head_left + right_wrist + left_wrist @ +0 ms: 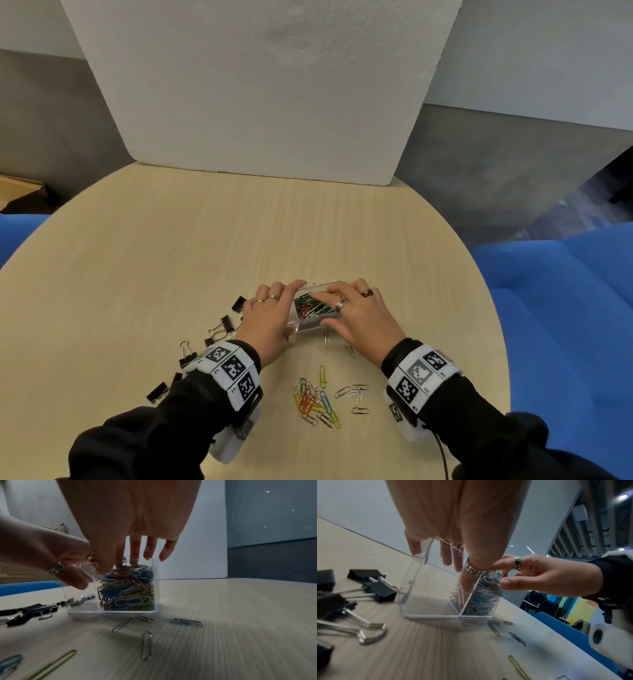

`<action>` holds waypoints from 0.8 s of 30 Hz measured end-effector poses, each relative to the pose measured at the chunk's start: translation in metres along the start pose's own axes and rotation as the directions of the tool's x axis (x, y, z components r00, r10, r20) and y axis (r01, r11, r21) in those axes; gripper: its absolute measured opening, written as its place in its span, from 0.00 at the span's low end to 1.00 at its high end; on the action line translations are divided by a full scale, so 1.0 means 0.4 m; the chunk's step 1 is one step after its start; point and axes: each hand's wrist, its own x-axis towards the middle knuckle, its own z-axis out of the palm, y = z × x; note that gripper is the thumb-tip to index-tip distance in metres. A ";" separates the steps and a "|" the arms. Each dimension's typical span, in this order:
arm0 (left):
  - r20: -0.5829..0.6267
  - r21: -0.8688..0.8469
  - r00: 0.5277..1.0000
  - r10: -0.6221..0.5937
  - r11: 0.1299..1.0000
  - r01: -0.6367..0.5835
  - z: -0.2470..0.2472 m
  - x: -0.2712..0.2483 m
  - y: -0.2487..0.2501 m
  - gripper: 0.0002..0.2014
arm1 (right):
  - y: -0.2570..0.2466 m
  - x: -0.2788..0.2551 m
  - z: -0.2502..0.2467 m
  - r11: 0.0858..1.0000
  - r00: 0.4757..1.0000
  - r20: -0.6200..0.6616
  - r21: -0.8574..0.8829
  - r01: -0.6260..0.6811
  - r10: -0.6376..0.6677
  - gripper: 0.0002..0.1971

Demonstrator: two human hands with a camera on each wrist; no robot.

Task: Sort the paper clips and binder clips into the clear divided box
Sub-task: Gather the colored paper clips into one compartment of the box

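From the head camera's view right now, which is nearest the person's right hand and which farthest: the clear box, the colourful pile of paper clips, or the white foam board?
1. Clear box: under the right hand, whose fingers reach into it.
2. Colourful pile of paper clips: loose on the table, nearer the person, between the wrists.
3. White foam board: standing at the table's far edge.

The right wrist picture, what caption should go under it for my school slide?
Right hand reaches into the clear divided box above its packed paper clips.
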 end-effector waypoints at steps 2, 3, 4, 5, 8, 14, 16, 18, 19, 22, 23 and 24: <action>0.002 -0.008 1.000 0.000 1.000 0.000 0.000 0.000 0.000 0.41 | -0.015 0.004 0.015 0.996 0.999 0.024 -0.080 0.028 -0.026 0.24; 0.004 -0.010 1.000 0.000 1.000 0.000 0.000 0.000 0.000 0.41 | -0.017 0.003 0.019 0.994 1.000 0.014 -0.106 0.029 -0.028 0.24; 0.004 -0.011 1.000 0.000 1.000 0.000 0.000 0.000 0.000 0.41 | -0.014 0.002 0.020 0.992 1.000 -0.005 -0.126 0.026 -0.027 0.23; 0.004 -0.011 1.000 -0.002 1.000 0.002 0.000 0.000 0.000 0.41 | -0.009 -0.001 0.018 0.990 1.000 -0.018 -0.139 0.018 -0.021 0.22; 0.009 -0.009 1.000 -0.004 1.000 0.004 -0.001 0.001 0.000 0.40 | 0.015 -0.013 0.011 0.994 0.998 -0.063 -0.104 -0.010 0.003 0.17; 0.001 0.006 1.000 -0.009 1.000 0.009 0.001 0.004 0.001 0.40 | 0.026 -0.029 0.021 0.990 0.999 -0.030 -0.136 0.024 -0.028 0.20; -0.001 0.009 1.000 -0.012 1.000 0.012 0.002 0.003 0.001 0.40 | 0.030 -0.032 0.022 0.991 0.999 -0.050 -0.131 0.012 -0.019 0.19; 0.001 0.007 1.000 -0.013 1.000 0.013 0.001 0.004 0.001 0.40 | 0.033 -0.036 0.014 0.998 0.994 -0.113 -0.066 -0.009 0.002 0.18; 0.003 0.006 1.000 -0.013 1.000 0.013 -0.001 0.006 0.001 0.40 | 0.035 -0.039 0.009 1.000 0.988 -0.153 -0.017 -0.014 0.011 0.17; 0.005 0.004 1.000 -0.011 1.000 0.011 -0.007 0.011 0.002 0.40 | 0.038 -0.061 0.009 0.972 0.973 -0.164 0.192 -0.132 0.164 0.15; 0.005 0.006 1.000 -0.012 1.000 0.012 -0.008 0.012 0.003 0.40 | 0.042 -0.072 0.019 0.938 0.963 -0.084 0.263 -0.225 0.255 0.14; 0.006 0.007 1.000 -0.012 1.000 0.012 -0.009 0.014 0.003 0.40 | 0.048 -0.083 0.033 0.901 0.946 0.028 0.298 -0.316 0.323 0.14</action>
